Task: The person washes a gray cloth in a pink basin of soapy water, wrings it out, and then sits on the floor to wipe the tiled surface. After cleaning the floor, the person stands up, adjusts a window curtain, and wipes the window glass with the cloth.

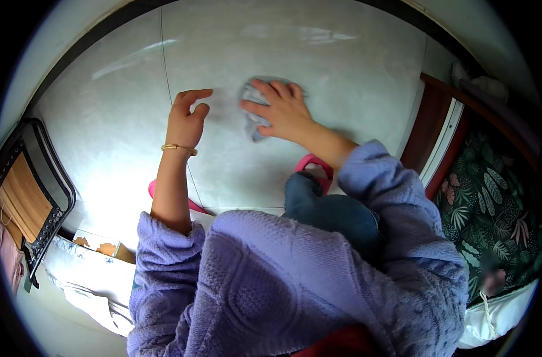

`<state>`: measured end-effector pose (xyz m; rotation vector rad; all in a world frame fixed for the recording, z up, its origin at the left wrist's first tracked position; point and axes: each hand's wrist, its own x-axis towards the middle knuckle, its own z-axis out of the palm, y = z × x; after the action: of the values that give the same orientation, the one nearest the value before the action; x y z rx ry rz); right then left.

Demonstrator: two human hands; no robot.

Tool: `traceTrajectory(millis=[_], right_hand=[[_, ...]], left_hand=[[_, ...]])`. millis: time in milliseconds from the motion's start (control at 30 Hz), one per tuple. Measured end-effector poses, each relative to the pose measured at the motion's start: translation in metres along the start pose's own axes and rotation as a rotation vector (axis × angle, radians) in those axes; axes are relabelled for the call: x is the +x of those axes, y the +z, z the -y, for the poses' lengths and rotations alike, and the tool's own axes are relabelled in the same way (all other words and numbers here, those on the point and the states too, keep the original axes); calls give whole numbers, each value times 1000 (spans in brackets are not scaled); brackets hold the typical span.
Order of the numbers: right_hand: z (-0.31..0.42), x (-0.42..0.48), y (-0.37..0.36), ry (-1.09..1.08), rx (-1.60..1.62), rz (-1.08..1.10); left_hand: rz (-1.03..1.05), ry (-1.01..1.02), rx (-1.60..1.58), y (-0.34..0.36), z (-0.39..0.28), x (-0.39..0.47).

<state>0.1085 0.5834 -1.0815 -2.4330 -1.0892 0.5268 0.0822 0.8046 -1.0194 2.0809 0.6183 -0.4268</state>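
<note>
My right hand (280, 109) lies spread over a crumpled grey cloth (254, 129), pressing it against the pale tiled floor (235, 178). The cloth's edges show past my fingertips and to the left of my palm; the part under the palm is hidden. To the left, my left hand (189, 114) is raised off the floor with its fingers bent and apart and nothing in it. A gold-coloured bangle circles that wrist. Both purple fleece sleeves are pushed up. Pink slippers (328, 184) are on my feet, beneath my arms.
At the left stands a black-framed folding chair (67, 187) with a tan panel. Near it are a small box (114, 246) and white fabric (92, 267). On the right are a reddish-brown wooden frame (427, 120) and leaf-patterned dark fabric (485, 201). A dark skirting edge curves along the far wall.
</note>
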Motion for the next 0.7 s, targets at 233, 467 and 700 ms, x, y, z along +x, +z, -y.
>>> traceTrajectory(millis=[233, 467, 700], right_hand=[[-106, -86, -37, 192, -289, -102], [-121, 18, -43, 429, -243, -544], [-39, 60, -3, 17, -147, -287]], left_hand=[[-26, 64, 68, -16, 21, -20], [-32, 103, 60, 4, 45, -35], [-51, 125, 114, 1, 35, -46]])
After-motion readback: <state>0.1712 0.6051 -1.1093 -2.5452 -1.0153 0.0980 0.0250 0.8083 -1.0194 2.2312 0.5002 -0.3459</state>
